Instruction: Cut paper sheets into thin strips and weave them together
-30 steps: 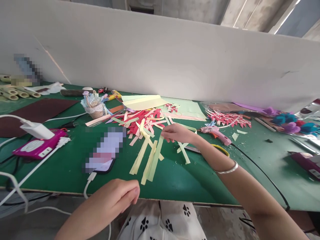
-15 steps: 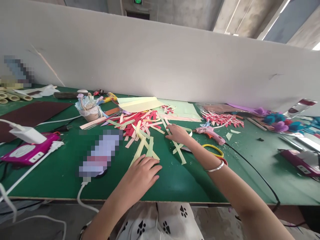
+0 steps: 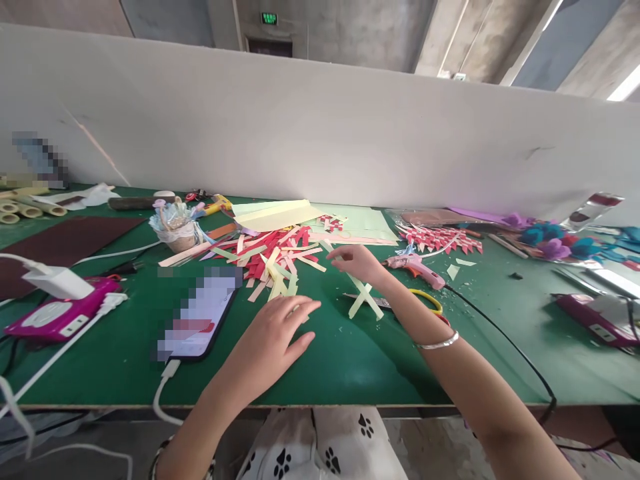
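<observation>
In the head view, the left hand (image 3: 277,339) spreads released over the tabletop (image 3: 345,377), by the yellow strips (image 3: 277,285), perhaps keeping them aside. The right hand (image 3: 356,264) bends at the green strips (image 3: 367,296), mid-tabletop; whether its grip pinches one cannot be told. Scissors (image 3: 383,302) lie close, likely for easy reach. A second earlier, the left hand was curled by the front edge.

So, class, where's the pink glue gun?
In the head view, the pink glue gun lies right of centre, just right of the right hand and in front of the red patterned paper.
</observation>
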The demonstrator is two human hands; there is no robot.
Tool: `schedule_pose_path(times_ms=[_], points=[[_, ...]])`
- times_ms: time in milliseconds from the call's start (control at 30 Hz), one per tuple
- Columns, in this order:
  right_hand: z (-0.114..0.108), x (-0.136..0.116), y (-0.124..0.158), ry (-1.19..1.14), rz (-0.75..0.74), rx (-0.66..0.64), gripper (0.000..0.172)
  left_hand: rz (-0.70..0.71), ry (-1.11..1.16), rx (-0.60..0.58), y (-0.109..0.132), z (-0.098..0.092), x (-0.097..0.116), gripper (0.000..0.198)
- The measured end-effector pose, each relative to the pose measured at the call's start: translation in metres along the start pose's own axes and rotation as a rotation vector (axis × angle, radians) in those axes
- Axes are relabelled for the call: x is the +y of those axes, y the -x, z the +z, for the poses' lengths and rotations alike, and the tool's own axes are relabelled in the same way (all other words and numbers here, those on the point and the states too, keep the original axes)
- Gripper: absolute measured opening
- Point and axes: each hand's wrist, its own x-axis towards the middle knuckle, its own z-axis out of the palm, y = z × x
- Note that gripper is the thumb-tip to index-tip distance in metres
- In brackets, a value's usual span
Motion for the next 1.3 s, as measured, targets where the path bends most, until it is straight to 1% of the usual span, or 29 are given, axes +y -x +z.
schedule_pose_path(times_ms=[67,100,133,200,267,300,367,433,500,567,633,667,800,867,967,1067,1167,1233,1300], points=[[-0.008,-0.011,0.016,-0.101,-0.049,-0.007,0.029,-0.023,0.058,0.084,-0.006,-0.003,0.004,0.043],[-0.011,-0.017,0.025,-0.256,-0.108,-0.031,0.03,-0.034,0.093,0.125,-0.01,-0.005,0.007,0.048],[-0.014,-0.023,0.034,-0.411,-0.169,-0.082,0.029,-0.044,0.133,0.166,-0.014,-0.006,0.01,0.054],[-0.017,-0.035,0.052,-0.638,-0.267,-0.153,0.027,-0.066,0.23,0.248,-0.024,-0.007,0.016,0.068],[-0.017,-0.046,0.066,-0.766,-0.296,-0.199,0.025,-0.072,0.333,0.308,-0.033,-0.007,0.024,0.081],[-0.017,-0.051,0.071,-0.808,-0.297,-0.214,0.024,-0.068,0.371,0.328,-0.037,-0.006,0.027,0.085],[-0.015,-0.059,0.077,-0.872,-0.276,-0.24,0.024,-0.071,0.407,0.34,-0.043,-0.004,0.034,0.086],[-0.013,-0.064,0.079,-0.931,-0.247,-0.251,0.023,-0.105,0.418,0.33,-0.045,-0.001,0.038,0.075],[-0.011,-0.064,0.079,-0.983,-0.223,-0.229,0.02,-0.159,0.475,0.316,-0.045,0.002,0.038,0.063],[-0.01,-0.062,0.078,-1.013,-0.211,-0.177,0.017,-0.206,0.565,0.289,-0.043,0.005,0.036,0.047],[-0.008,-0.058,0.076,-1.022,-0.197,-0.126,0.019,-0.249,0.622,0.247,-0.04,0.006,0.033,0.031],[-0.008,-0.056,0.075,-1.021,-0.185,-0.105,0.021,-0.264,0.629,0.221,-0.039,0.007,0.032,0.026],[-0.003,-0.049,0.072,-1.009,-0.084,-0.061,0.022,-0.268,0.668,0.098,-0.036,0.009,0.032,0.03],[0.0,-0.049,0.071,-1.007,-0.045,-0.038,0.022,-0.27,0.717,0.075,-0.034,0.011,0.033,0.029],[0.003,-0.05,0.071,-0.977,-0.061,0.018,0.02,-0.281,0.769,0.073,-0.033,0.014,0.033,0.029],[0.005,-0.052,0.072,-0.91,-0.101,0.073,0.017,-0.293,0.774,0.062,-0.032,0.016,0.032,0.032],[0.006,-0.053,0.073,-0.9,-0.118,0.043,0.018,-0.281,0.796,0.05,-0.032,0.017,0.032,0.031],[0.007,-0.053,0.074,-0.906,-0.112,0.02,0.019,-0.279,0.871,0.032,-0.033,0.019,0.033,0.032],[0.008,-0.054,0.074,-0.893,-0.096,0.047,0.02,-0.292,0.968,0.014,-0.034,0.021,0.035,0.032]])
